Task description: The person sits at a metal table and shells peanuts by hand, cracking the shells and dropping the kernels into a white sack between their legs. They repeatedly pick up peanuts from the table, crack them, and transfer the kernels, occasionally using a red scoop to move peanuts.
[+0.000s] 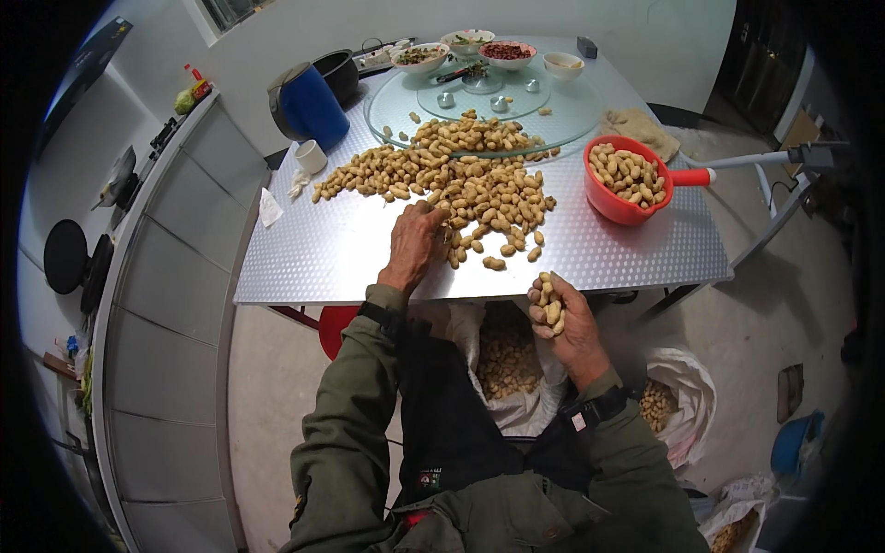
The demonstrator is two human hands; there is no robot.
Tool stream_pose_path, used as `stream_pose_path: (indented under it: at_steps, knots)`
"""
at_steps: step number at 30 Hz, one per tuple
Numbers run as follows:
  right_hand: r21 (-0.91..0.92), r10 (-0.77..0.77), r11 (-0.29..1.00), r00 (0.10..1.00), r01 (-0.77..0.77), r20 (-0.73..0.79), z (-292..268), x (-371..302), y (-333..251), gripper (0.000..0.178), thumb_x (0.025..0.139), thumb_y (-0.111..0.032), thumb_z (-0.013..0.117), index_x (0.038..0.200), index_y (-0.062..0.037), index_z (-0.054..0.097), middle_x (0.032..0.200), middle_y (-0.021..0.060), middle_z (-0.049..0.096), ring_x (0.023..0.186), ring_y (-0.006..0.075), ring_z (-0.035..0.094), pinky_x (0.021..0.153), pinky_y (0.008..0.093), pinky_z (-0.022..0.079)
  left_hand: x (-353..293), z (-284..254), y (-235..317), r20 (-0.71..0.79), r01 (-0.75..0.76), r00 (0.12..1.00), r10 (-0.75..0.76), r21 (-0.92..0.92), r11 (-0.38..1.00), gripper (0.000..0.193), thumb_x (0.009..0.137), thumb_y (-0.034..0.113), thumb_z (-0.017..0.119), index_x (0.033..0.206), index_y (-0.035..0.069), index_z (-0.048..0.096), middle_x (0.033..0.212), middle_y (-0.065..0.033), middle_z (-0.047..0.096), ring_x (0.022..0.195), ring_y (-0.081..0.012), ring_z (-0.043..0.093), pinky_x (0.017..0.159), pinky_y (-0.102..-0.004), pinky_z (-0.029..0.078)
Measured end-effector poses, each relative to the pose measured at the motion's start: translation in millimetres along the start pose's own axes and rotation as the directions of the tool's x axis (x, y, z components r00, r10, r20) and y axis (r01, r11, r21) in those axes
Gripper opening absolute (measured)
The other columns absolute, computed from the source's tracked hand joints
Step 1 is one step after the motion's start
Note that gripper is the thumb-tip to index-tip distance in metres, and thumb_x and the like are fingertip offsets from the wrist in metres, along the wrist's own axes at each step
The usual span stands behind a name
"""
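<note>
A heap of unshelled peanuts (493, 194) spreads over the silver patterned table (323, 263), and some of it lies on the glass turntable. My left hand (417, 244) is at the heap's near left edge, its fingers curled in on peanuts there; the fingertips are partly hidden. Just beyond the table's front edge, my right hand (572, 327) is turned palm up, with its fingers closed around several peanuts (550, 304). A red ladle-like scoop (618, 205) full of peanuts sits on the table at the right, its handle pointing right.
Bowls of food (420, 61) stand on the glass turntable (576, 120) at the back. A blue container (309, 106) and a white cup (311, 157) are at the far left of the table. Below the table edge is a white sack (544, 405) of peanuts; another sack (687, 396) stands right.
</note>
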State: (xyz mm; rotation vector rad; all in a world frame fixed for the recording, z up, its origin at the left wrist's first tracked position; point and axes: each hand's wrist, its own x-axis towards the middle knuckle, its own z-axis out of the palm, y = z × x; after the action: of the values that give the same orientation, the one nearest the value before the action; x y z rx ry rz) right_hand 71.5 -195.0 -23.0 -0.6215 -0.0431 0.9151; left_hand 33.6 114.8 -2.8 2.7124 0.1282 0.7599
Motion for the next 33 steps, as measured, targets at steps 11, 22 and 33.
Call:
stream_pose_path:
  at_steps: [11, 22, 33]
  knots:
    - [-0.016, -0.032, 0.999, 0.999, 0.031, -0.022, 3, -5, 6, 0.024, 0.105, -0.033, 0.062, 0.112, -0.0095, 0.065, 0.098, 0.0041, 0.065, 0.079, 0.0143, 0.063, 0.051, 0.0243, 0.046, 9, 4, 2, 0.200, 0.046, 0.976, -0.085, 0.194, 0.980, 0.023, 0.092, 0.013, 0.071, 0.114, 0.007, 0.072, 0.095, -0.0178, 0.066, 0.092, -0.0367, 0.066, 0.079, -0.0479, 0.054]
    - [0.051, -0.016, 0.999, 1.000, 0.016, -0.007, -7, -1, 23, 0.022, 0.108, -0.033, 0.063, 0.107, -0.0111, 0.065, 0.098, 0.0034, 0.064, 0.082, 0.0129, 0.064, 0.051, 0.0228, 0.050, 4, 5, 61, 0.145, 0.076, 0.989, -0.037, -0.279, 0.957, 0.033, 0.085, -0.007, 0.073, 0.116, 0.004, 0.071, 0.111, -0.0116, 0.066, 0.092, -0.0273, 0.073, 0.077, -0.0390, 0.061]
    - [0.044, -0.014, 0.999, 0.997, 0.017, -0.073, -15, -11, 24, 0.021, 0.107, -0.031, 0.064, 0.107, -0.0108, 0.065, 0.095, 0.0021, 0.064, 0.078, 0.0123, 0.065, 0.050, 0.0230, 0.049, 6, 37, 108, 0.117, -0.213, 0.972, 0.206, 0.053, 0.976, 0.023, 0.087, 0.004, 0.062, 0.108, 0.006, 0.072, 0.098, -0.0173, 0.064, 0.095, -0.0348, 0.064, 0.085, -0.0474, 0.050]
